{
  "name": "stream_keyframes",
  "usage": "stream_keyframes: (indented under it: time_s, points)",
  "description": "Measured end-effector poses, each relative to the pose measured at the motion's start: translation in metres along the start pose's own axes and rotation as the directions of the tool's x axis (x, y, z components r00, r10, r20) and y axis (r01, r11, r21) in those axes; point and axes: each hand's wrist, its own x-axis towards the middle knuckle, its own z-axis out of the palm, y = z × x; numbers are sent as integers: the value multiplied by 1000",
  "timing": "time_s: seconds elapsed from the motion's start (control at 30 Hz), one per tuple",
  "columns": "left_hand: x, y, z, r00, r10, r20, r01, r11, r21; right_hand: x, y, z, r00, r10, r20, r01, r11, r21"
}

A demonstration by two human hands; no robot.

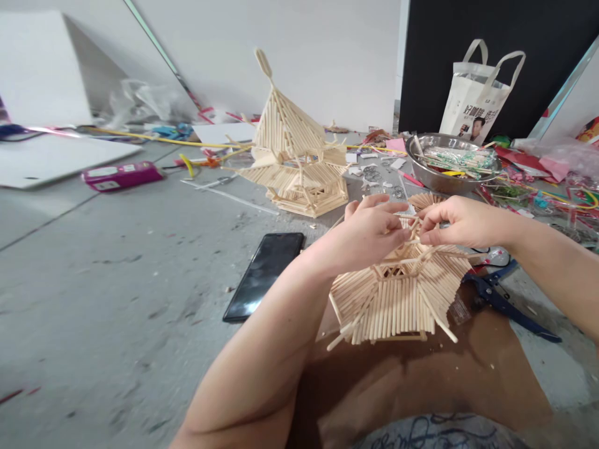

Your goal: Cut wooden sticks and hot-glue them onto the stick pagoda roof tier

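A stick-built model roof [397, 305], made of thin pale wooden sticks fanned round a raised frame, sits on a brown sheet before me. Over its top, my left hand [372, 231] comes from the left with its fingers bent together at a thin wooden stick. My right hand [456, 221] faces it from the right, thumb and forefinger pinched at the same top frame. The fingers partly hide the joint between them. Behind stands a taller wooden stick pavilion [299, 168] with a pointed roof.
A black phone [264, 274] lies left of the model, blue-handled cutters [503, 296] to its right. Farther back are a metal bowl [421, 168] of sticks and wrappers, a white carrier bag [477, 100] and a purple packet [121, 176]. Scraps litter the floor [116, 299].
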Motion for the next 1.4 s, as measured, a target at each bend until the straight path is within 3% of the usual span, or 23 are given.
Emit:
stream_keyframes:
  time_s: [0.77, 1.4]
  points:
    - [-2, -4, 1, 1000, 27, 1, -27, 999, 38, 2, 2, -2, 999, -40, 28, 38, 997, 61]
    - [-1, -3, 0, 999, 43, 27, -45, 997, 68, 4, -1, 0, 996, -77, 37, 77, 997, 1]
